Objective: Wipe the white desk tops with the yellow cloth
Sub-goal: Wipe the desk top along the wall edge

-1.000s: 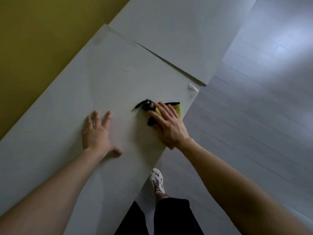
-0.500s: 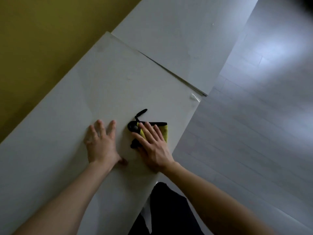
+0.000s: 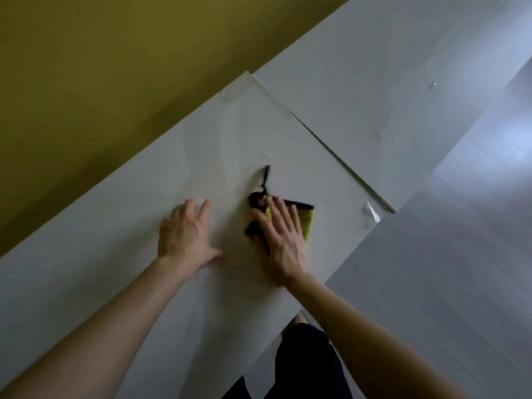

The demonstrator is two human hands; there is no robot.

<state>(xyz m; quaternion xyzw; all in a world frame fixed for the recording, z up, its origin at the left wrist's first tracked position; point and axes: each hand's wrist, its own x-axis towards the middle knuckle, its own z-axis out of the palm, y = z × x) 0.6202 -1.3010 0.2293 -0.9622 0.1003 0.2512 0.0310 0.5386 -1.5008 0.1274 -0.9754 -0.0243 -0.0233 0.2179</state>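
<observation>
Right hand (image 3: 283, 240) is down flat on the folded yellow cloth with black edging (image 3: 307, 226), fingers straight and laid across it, pressing it onto the near white desk top (image 3: 115, 254). No curl, no pinch, just palm and fingers on the fabric. The cloth sits on the right part of this desk, near the seam where it meets the second white desk top (image 3: 374, 82). A strip of yellow shows past the little-finger side of the hand, black trim peeks out at the fingertips, and a thin black loop (image 3: 266, 175) from the cloth trails up over the bare surface. Left hand (image 3: 185, 234) lies just beside, palm down on the desk, fingers straight and spread, thumb out, holding nothing. A mustard-yellow wall (image 3: 100, 67) runs along the desks' far edge, with pale grey plank floor (image 3: 460, 254) to the right. A crinkled bit of clear film (image 3: 372, 214) lies at the near desk's corner by the seam.
</observation>
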